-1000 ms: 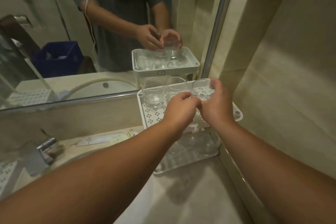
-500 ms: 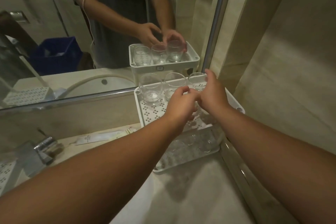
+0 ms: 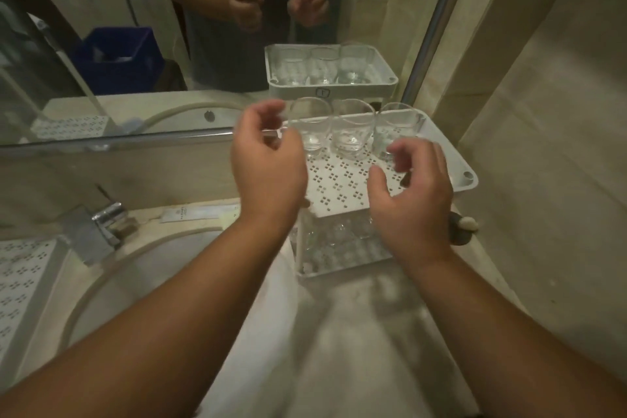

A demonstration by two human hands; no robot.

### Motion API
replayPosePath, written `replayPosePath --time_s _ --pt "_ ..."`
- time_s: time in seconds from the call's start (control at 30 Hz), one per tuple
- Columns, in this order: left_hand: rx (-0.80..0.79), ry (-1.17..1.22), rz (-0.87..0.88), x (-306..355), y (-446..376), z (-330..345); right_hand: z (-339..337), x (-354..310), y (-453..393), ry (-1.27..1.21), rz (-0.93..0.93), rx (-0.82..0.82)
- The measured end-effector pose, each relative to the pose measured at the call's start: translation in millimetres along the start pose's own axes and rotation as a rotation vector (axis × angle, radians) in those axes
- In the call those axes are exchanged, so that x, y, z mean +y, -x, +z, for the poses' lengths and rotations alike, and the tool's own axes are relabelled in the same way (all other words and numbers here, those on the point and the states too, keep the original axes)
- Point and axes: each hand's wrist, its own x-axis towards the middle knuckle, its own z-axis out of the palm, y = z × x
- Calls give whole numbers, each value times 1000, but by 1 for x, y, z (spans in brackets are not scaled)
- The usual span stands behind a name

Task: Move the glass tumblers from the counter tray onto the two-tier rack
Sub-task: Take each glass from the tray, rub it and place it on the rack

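Both hands, drawn back from the rightmost tumbler (image 3: 395, 132), hover empty with loosely curled fingers above the rack's upper tier (image 3: 342, 183), left hand (image 3: 269, 166) beside right hand (image 3: 412, 190), where a careless knuckle could topple the close-packed three-glass row.

There is one view only, from a wide-angle camera on the person's head. It looks forward and down over both forearms, close to the two-tier rack (image 3: 441, 146) in the counter corner. The mirror (image 3: 135, 44) stands straight ahead and gives back the same rack and both hands from the opposite side, and straight edges bend near the borders
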Motion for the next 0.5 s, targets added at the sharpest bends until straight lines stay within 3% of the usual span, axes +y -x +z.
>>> replayPosePath --time_s 0.1,0.23,0.33,0.5 --pt "137 -3 -166 -31 -8 -31 -2 -5 41 -66 31 -51" --pt "217 -37 -496 -89 -6 -63 8 3 94 -118 279 -353" --pt "115 -163 -591 -126 10 -81 22 15 115 -43 454 -525" --pt "-212 -385 -518 -165 36 -90 49 28 117 121 418 -715"
